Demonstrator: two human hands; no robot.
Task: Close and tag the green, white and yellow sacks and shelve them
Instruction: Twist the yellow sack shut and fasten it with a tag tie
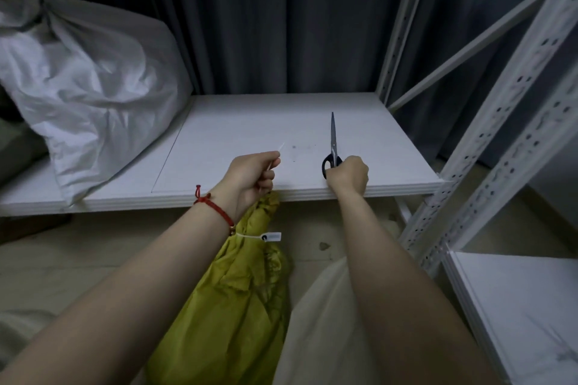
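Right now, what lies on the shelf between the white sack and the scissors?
Head view: bare shelf board, except the left hand at its front edge, pinching a thin white strip; the right hand grips the scissors.

The shelf (pixel 250 122) is plain white. On it, the white sack (pixel 93 84) creases grey and the scissors (pixel 333 141) pair grey blades with black handles. Below its front edge: the yellow sack (pixel 231 306) (a greenish mustard), a white tag (pixel 272 237) with a dark dot. Behind it, a dark blue-grey curtain (pixel 281 25).
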